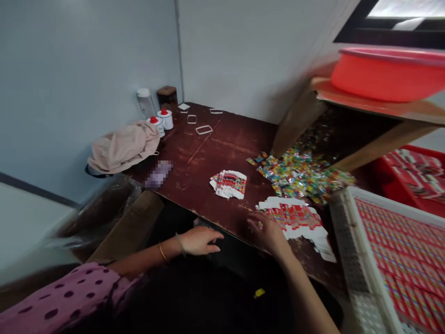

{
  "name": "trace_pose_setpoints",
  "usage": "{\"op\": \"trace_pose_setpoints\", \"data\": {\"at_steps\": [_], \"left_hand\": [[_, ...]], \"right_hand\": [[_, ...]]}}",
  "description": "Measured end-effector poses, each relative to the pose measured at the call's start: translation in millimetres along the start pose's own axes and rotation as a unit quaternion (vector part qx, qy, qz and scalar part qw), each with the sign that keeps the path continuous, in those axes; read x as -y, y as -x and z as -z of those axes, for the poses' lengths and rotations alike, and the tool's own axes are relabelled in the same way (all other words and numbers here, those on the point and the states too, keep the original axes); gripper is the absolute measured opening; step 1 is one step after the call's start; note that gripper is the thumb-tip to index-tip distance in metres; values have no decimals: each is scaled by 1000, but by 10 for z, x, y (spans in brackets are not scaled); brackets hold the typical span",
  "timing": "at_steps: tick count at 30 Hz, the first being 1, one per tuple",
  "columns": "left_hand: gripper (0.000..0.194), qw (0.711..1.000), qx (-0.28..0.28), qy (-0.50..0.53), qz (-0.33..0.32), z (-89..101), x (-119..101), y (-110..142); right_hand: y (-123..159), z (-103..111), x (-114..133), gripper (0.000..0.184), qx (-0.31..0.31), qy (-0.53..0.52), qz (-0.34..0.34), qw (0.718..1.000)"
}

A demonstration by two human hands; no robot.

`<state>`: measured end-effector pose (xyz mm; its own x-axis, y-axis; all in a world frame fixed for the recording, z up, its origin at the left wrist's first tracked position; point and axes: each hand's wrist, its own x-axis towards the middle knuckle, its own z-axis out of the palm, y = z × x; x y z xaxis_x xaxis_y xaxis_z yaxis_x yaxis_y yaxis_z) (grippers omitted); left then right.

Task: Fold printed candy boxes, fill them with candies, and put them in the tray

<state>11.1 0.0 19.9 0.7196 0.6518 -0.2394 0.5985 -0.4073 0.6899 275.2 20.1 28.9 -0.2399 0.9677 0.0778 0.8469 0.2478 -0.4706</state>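
My left hand hangs in front of the table's front edge, above my dark lap, its thumb and fingers apart with nothing between them. At the edge, my right hand has its fingers bent and apart, a little blurred, and no held thing shows in it. It is right beside a fanned row of flat red and white printed cartons; whether it touches them I cannot tell. A smaller fanned bunch of similar cartons lies farther left. Behind the row is a heap of small colourful wrapped candies.
The candies spill from a cardboard box topped by a red basin. At right stands a white crate of packed red cartons, with a red bin behind. A pink cloth bag and lidded mugs occupy the left.
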Motion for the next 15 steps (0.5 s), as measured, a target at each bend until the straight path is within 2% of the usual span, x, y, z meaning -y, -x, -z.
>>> {"op": "trace_pose_setpoints", "data": {"at_steps": [2,4,7,9,11,13,14,15], "left_hand": [[43,1000,-8,14,12,16,70,58],[44,999,-5,26,37,32,151,113],[44,997,4,47,57,37,245,159],[45,996,1,75,53,28,279,157],[45,992,0,118,48,17,301,118],[47,979,-3,199,51,17,320,34],[49,961,-9,271,54,25,329,-25],[51,929,-13,366,55,40,339,-93]], "right_hand": [[-301,-219,-6,32,-22,74,13,997],[-567,-348,-69,33,-21,118,17,993],[-913,-414,-167,39,-9,150,22,988],[-1080,-374,-220,31,5,165,37,986],[-1155,-285,-254,23,15,173,56,983],[-1092,-205,-238,22,10,180,65,981],[-1001,-192,-199,23,-4,183,65,981],[-873,-207,-133,24,-27,183,69,980]]}}
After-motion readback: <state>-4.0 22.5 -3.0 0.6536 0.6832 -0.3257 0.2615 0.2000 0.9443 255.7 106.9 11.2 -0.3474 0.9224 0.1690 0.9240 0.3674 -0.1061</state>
